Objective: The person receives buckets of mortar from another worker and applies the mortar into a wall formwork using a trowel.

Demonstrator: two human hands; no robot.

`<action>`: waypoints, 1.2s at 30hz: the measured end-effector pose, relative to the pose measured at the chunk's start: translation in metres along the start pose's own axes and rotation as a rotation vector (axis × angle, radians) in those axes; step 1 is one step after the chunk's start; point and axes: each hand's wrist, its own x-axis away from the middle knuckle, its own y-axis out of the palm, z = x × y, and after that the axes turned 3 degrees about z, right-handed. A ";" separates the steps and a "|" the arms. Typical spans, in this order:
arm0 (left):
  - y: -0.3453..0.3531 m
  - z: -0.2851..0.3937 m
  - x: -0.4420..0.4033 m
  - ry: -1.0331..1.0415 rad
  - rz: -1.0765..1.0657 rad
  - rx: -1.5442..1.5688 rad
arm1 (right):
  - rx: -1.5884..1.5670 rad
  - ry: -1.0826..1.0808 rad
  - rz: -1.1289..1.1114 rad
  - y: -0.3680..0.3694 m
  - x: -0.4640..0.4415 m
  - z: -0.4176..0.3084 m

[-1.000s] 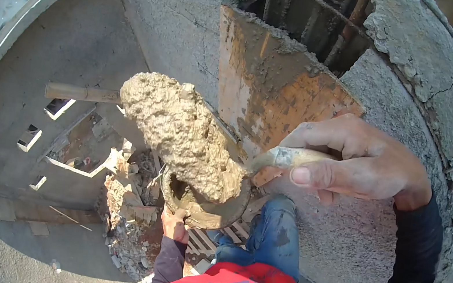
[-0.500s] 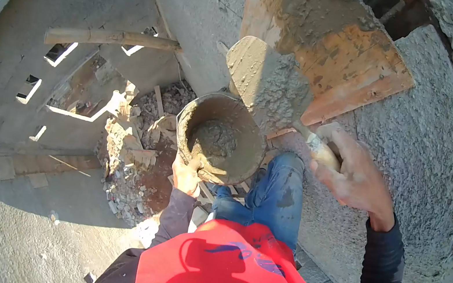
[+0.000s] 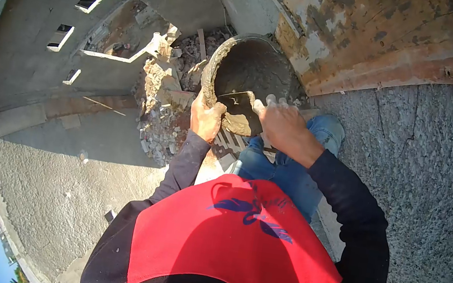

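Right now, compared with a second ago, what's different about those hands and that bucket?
The right hand has brought the trowel down and inward, from beside the board to the mouth of the bucket. The big mortar heap it carried is out of sight. Nothing was visibly let go. The left hand still holds the bucket's rim.

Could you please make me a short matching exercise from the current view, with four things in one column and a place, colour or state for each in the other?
Things:
1. Left hand
2. Wooden board
3. Shirt front
4. Trousers

Descriptions:
A. Red, with a dark printed design
B. Gripping the near-left edge of the bucket
C. Blue
D. Brown and stained, at the upper right of the picture

Right pairs: 1-B, 2-D, 3-A, 4-C
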 end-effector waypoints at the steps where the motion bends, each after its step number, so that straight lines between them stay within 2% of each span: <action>1: -0.005 -0.004 0.002 -0.029 0.003 -0.074 | 0.059 -0.030 -0.037 -0.009 0.002 0.005; 2: -0.005 -0.007 0.001 -0.028 -0.001 -0.078 | 0.056 -0.027 -0.034 -0.006 -0.007 0.012; 4: -0.001 -0.006 0.003 -0.006 -0.011 -0.217 | 0.059 0.130 0.058 0.015 -0.027 0.030; 5: 0.003 -0.007 0.001 0.056 -0.013 -0.242 | 0.057 0.065 0.050 0.041 -0.019 0.028; 6: 0.003 -0.009 -0.003 0.073 -0.024 -0.248 | 0.056 0.073 0.069 0.036 -0.017 0.026; 8: 0.003 -0.017 0.002 0.121 0.057 -0.266 | 0.050 0.040 -0.135 0.014 -0.008 0.023; 9: 0.001 -0.008 0.005 0.036 0.007 -0.324 | 0.034 0.026 -0.002 0.000 -0.008 0.024; 10: 0.003 -0.012 0.008 0.017 0.006 -0.326 | 0.026 0.029 -0.018 -0.017 -0.013 0.028; 12: 0.010 -0.015 0.004 0.077 0.096 -0.370 | 0.264 -0.010 0.212 -0.041 -0.032 0.040; 13: 0.014 -0.006 0.004 0.012 0.058 -0.284 | 0.269 -0.001 0.218 -0.040 -0.038 0.049; 15: 0.017 0.006 0.010 0.073 0.043 -0.339 | 0.198 0.079 -0.068 -0.026 -0.046 0.061; 16: 0.020 0.010 0.007 0.145 0.039 -0.387 | 0.205 0.078 -0.061 -0.026 -0.056 0.071; 18: 0.016 0.019 0.016 0.171 0.036 -0.362 | -0.046 0.179 -0.564 -0.015 -0.059 0.082; 19: 0.015 0.026 0.014 0.253 -0.013 -0.363 | -0.046 0.167 -0.568 0.004 -0.050 0.095; 21: 0.006 0.037 0.008 0.400 -0.140 -0.383 | -0.208 -0.275 0.184 0.051 -0.018 0.114; 22: 0.001 0.038 0.005 0.394 -0.129 -0.387 | -0.213 -0.285 0.178 0.049 -0.015 0.104; 24: -0.006 0.038 0.006 0.099 -0.230 -0.280 | -0.459 -0.003 -0.066 0.033 -0.001 0.078; 25: -0.008 0.029 0.005 0.063 -0.221 -0.247 | -0.568 0.231 -0.314 -0.004 -0.001 0.053; 26: -0.010 0.020 0.004 0.028 -0.210 -0.214 | -0.564 0.226 -0.314 0.005 0.005 0.053; 28: -0.007 0.024 0.003 0.093 -0.234 -0.079 | -0.633 0.167 -0.213 0.006 0.011 0.043; 29: -0.006 0.028 0.008 -0.034 -0.214 0.006 | -0.652 0.325 -0.354 -0.002 0.018 0.044; 30: -0.007 0.027 0.009 -0.030 -0.215 0.015 | -0.643 0.328 -0.352 -0.015 0.022 0.038; 33: -0.004 0.020 0.013 -0.226 -0.077 0.319 | -0.688 0.401 -0.362 -0.038 0.031 0.032; 35: -0.009 0.012 0.015 -0.241 -0.057 0.442 | -0.559 0.170 -0.238 -0.050 0.034 0.036; 36: -0.012 0.013 0.015 -0.253 -0.050 0.459 | -0.537 0.169 -0.228 -0.063 0.034 0.032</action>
